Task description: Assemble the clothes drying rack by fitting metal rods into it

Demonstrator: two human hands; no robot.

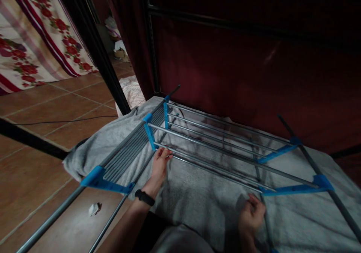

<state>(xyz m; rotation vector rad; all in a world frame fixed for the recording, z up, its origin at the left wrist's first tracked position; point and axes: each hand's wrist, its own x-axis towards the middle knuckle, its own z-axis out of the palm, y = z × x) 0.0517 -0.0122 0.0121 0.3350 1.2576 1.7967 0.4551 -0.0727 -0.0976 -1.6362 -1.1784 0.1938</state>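
By a blue piece (pixel 150 135) of the rack (pixel 225 152), the left hand (pixel 160 162) pinches the left end of a thin bar (pixel 197 165) between thumb and fingers. A black band (pixel 144 197) goes around that wrist. The right hand (pixel 253 212) is well apart from the left one. It is just below the other end of the low bars, near another blue piece (pixel 296 189). Its fingers are loosely bent, with a gap by the thumb. I cannot tell if it touches the rack.

The rack is in front of both hands, and its long bars run from the left side to the right side. More bars (pixel 126 151) sit close together on the left, past the left hand.

Under the rack is a gray blanket (pixel 194 204) with folds and dark shadows. Behind it hangs dark red cloth (pixel 225 65), with black poles (pixel 98 50) around. To the left is a floor (pixel 70 99) of brown tiles. A crumpled white scrap (pixel 93 209) and a thin dark cord (pixel 70 121) lie there. Pale striped cloth (pixel 131 89) shows past the blanket's far left corner. At the far left hangs a curtain (pixel 42 35) with red flowers.
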